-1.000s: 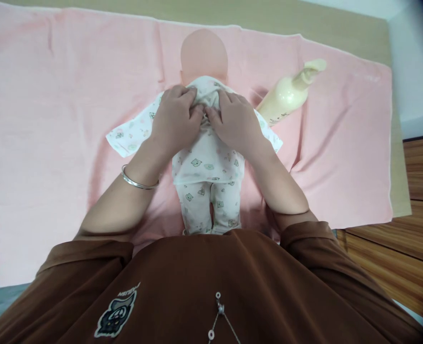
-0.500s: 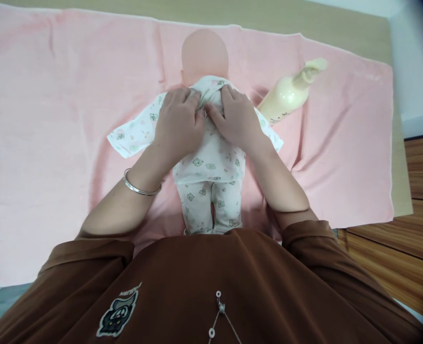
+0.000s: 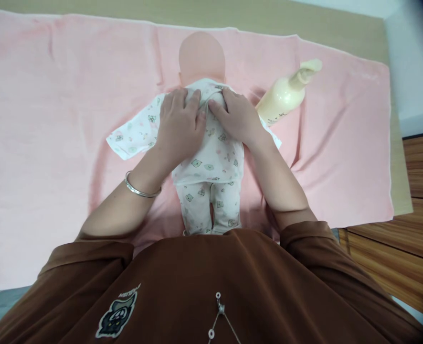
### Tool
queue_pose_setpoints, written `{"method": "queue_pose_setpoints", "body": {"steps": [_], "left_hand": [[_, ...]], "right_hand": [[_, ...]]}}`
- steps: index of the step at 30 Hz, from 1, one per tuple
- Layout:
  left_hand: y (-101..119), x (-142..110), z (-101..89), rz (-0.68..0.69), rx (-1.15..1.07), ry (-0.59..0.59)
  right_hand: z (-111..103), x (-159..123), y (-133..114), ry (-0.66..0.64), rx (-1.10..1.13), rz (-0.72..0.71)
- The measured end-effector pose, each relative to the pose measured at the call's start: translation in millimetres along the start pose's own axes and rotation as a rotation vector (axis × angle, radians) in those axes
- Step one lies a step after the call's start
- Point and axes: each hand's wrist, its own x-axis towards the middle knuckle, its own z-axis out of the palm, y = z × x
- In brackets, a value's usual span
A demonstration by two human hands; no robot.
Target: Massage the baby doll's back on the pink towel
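A baby doll (image 3: 201,57) lies on its back on a pink towel (image 3: 54,95), its head away from me. It wears a white printed top (image 3: 211,162) and matching trousers (image 3: 197,205). My left hand (image 3: 179,124) rests flat on the left of the doll's chest, fingers stretched up to the collar. My right hand (image 3: 238,117) lies flat on the right of the chest, fingers also at the collar. The two thumbs nearly meet over the middle of the top. A silver bangle (image 3: 140,188) is on my left wrist.
A cream pump bottle (image 3: 283,98) lies on its side on the towel, just right of the doll's shoulder. The towel covers a light wooden table (image 3: 269,19). Wooden floor (image 3: 422,200) shows at the right beyond the table's edge.
Both hands had the fabric bunched and pinched at the collar; the fingers have now spread out flat on the chest and the top lies smoother.
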Motion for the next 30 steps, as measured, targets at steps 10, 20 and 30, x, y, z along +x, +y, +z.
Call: {"method": "queue_pose_setpoints", "body": {"steps": [10,20,30], "left_hand": [[-25.8,20.4,15.0,-0.123,-0.04,-0.051],[-20.7,8.8,18.5,-0.074,-0.034,0.097],[-26.5,9.3,23.5,-0.021,0.015,0.188]], "right_hand": [[-7.3,-24.8,-34.8,-0.016,-0.061,-0.046],[12.7,-3.8,-11.3,0.101,-0.119,0.032],[8.5,-3.3,-12.4,0.065,-0.143,0.042]]}}
